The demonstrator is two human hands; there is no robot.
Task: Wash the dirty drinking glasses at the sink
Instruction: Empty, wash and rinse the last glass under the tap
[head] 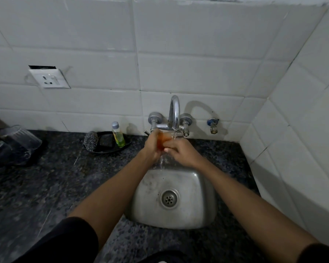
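Both hands are up under the tap (174, 112), closed around a drinking glass (162, 142) that shows reddish-brown through the fingers. The left hand (152, 147) has its grip wrapped round the glass from the left, and the right hand (180, 151) curls its fingers against the other side, so the glass is clamped between the two, held over the back edge of the steel sink (198, 186). Water runs from the spout onto the glass and spills down in a stream into the basin. The main risk, as I judge it, is a slip: wet glass and wet fingers give a poor hold, and a drop from there would land on bare steel or knock against the tap body, which sits very close above the rim. A twist of the glass could also send water splashing onto the dark stone counter (46, 186). Off to the left, well apart, two more clear glasses (21, 138) lie at the counter's edge, seemingly tipped over. Nearer the sink a black dish (125, 143) holds a steel scrubber (90, 140), a dark pad and a small bottle of yellow-green liquid (118, 136). A wall socket (49, 78) sits above on the left tiles, and a small spare tap (213, 126) juts out on the right. Nothing stands between the hands and the basin.
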